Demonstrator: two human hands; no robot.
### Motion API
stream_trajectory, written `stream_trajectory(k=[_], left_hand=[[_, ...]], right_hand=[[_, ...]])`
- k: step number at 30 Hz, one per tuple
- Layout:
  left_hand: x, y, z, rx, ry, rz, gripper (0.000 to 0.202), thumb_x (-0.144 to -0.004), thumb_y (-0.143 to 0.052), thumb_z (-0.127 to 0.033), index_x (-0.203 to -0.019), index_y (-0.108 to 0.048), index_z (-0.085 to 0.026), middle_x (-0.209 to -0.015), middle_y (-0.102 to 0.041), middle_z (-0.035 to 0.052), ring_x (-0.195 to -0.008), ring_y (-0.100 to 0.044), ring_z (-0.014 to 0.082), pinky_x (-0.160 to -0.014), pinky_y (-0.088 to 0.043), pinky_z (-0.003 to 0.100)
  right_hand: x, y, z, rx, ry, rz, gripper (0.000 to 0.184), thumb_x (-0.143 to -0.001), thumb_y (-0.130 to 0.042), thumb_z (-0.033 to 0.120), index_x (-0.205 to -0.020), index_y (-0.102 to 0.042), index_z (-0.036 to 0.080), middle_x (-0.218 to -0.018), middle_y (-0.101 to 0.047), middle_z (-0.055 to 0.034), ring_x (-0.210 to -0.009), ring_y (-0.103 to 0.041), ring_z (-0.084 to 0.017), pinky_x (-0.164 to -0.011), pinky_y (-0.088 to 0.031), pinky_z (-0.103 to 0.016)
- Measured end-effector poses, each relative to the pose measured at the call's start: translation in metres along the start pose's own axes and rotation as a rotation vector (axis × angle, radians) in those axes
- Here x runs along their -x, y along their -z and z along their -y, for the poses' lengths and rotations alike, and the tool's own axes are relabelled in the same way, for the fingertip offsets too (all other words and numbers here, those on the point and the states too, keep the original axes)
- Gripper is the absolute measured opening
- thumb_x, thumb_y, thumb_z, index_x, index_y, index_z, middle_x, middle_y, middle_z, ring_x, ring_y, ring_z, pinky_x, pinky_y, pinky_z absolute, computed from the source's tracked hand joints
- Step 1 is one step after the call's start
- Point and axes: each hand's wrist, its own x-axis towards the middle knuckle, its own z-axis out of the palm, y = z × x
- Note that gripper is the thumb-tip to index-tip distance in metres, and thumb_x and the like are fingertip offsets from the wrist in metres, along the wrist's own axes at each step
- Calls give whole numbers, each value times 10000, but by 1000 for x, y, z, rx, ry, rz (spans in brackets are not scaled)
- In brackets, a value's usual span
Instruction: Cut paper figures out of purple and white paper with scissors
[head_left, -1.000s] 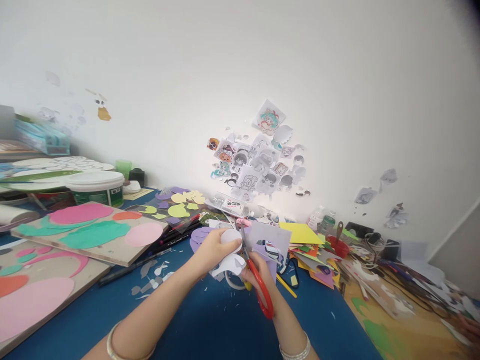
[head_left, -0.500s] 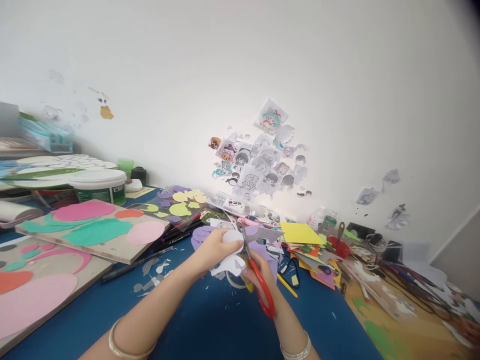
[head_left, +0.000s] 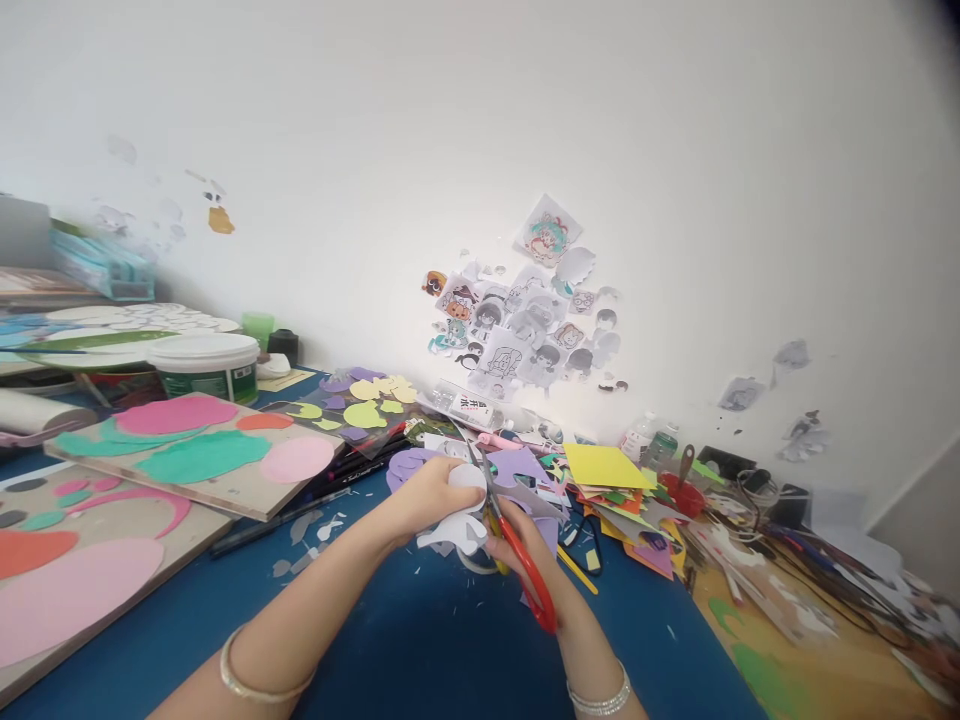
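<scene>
My left hand (head_left: pixel 437 497) pinches a pale grey-white paper cutout (head_left: pixel 459 532) between thumb and fingers. The cutout has a rounded top and curled, wavy edges below. My right hand (head_left: pixel 517 540) is closed around red-handled scissors (head_left: pixel 534 575), whose blades point up and away from me, slightly parted, right beside the paper. Some of the right fingers are hidden behind the handles. Purple paper pieces (head_left: pixel 521 465) lie on the table just beyond both hands. Small grey and white scraps (head_left: pixel 319 535) are scattered to the left of my left forearm.
Boards with coloured paper shapes (head_left: pixel 202 460) sit at the left, near a white-lidded tub (head_left: pixel 202 365). A stack of coloured paper (head_left: pixel 607 468) lies to the right, beside a yellow stick (head_left: pixel 577 570). A clear bottle (head_left: pixel 465 405) lies by the wall.
The scissor blades have parted a little and tilted, and the grey strip beside them has dropped lower. My left hand keeps its pinch on the cutout. The whole view has shifted slightly.
</scene>
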Motion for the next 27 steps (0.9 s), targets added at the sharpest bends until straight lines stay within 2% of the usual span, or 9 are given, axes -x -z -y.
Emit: stream_trajectory(k=[5, 9, 17, 20, 23, 27], left_hand=[[0, 3, 0, -3, 16, 8, 106, -643, -552, -283, -630, -517, -184, -547, -482, -48, -456, -450, 95, -384, -296, 174], [0, 4, 1, 19, 6, 20, 86, -635, -546, -266, -658, -571, -187, -568, -525, -42, -459, -468, 98, -388, -318, 173], [-2, 5, 7, 5, 14, 32, 105, -636, -574, -295, -654, -580, -192, -558, -542, -44, -451, -474, 103, -384, -314, 175], [-2, 5, 8, -9, 30, 36, 113, -634, -582, -295, -683, -600, -194, -579, -565, -34, -473, -500, 117, -395, -323, 180], [-3, 4, 9, -14, 25, 62, 133, -647, -584, -306, -716, -616, -196, -595, -577, -27, -490, -512, 127, -403, -319, 184], [-6, 5, 11, 8, 12, 47, 197, -693, -571, -356, -783, -618, -188, -641, -580, -16, -520, -504, 129, -430, -316, 191]], right_hand=[[-1, 4, -8, 10, -42, 14, 397, -732, -643, 367, -1106, -584, 247, -727, -511, -7, -652, -510, -168, -646, -461, -322], [-3, 4, -10, -18, -35, 21, 356, -712, -662, 373, -1027, -615, 215, -669, -476, 17, -549, -433, -115, -518, -395, -253], [0, 1, -1, -22, -38, 33, 354, -727, -654, 363, -1039, -591, 210, -732, -488, 6, -638, -471, -138, -589, -396, -272], [0, 0, 0, -37, -43, 17, 360, -719, -654, 397, -1014, -593, 200, -714, -492, 6, -599, -452, -129, -537, -378, -258], [-1, 0, -2, -52, -72, 3, 385, -725, -645, 424, -1011, -587, 172, -604, -460, 32, -498, -405, -102, -461, -337, -234], [-5, 3, -7, -98, -91, -101, 387, -717, -652, 422, -991, -571, 162, -546, -435, 55, -447, -390, -87, -434, -318, -219]])
